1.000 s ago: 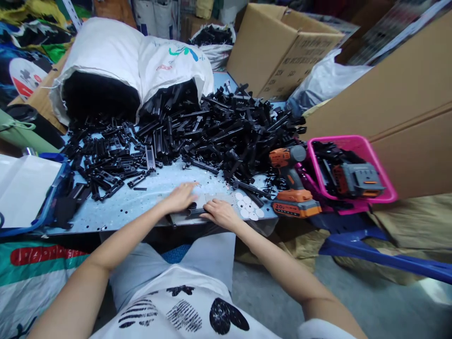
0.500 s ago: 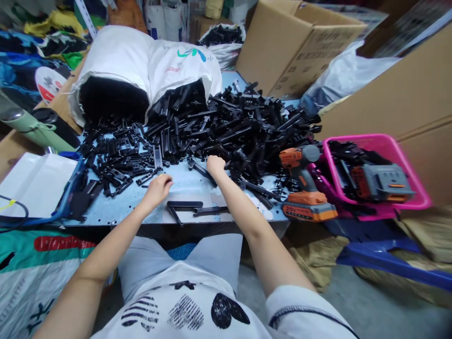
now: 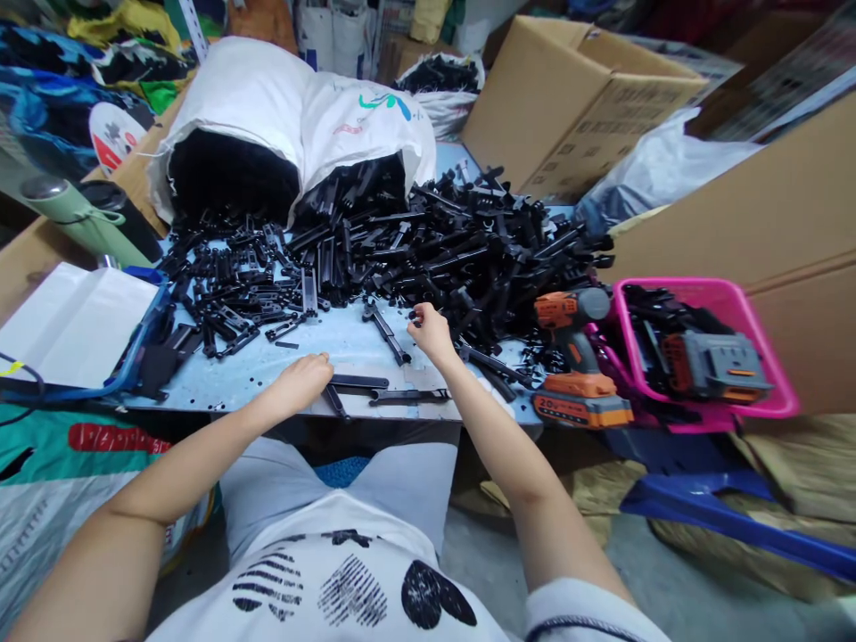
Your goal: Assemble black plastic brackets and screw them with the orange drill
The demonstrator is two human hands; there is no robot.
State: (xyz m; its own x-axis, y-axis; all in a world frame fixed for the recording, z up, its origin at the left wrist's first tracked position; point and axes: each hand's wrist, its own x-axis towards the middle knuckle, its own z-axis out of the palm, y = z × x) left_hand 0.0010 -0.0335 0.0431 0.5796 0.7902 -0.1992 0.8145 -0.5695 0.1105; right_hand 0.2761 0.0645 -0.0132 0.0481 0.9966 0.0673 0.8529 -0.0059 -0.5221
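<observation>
The plastic parts [image 3: 434, 241] are black on a pale blue surface [image 3: 348, 343], beside a white sack [image 3: 267, 98] printed in teal and red. The drill [image 3: 579, 355] is orange, grey and black, the basket [image 3: 682, 285] pink, the shirt [image 3: 348, 557] white with black striped blotches.

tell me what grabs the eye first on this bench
A sprawling heap of black plastic strips covers most of the pale blue table, in front of two white woven sacks lying open at the back. At the right stand an orange and grey cordless drill and a bright pink plastic basket. The right hand is at the heap's near edge; the left hand rests at the front edge.
</observation>
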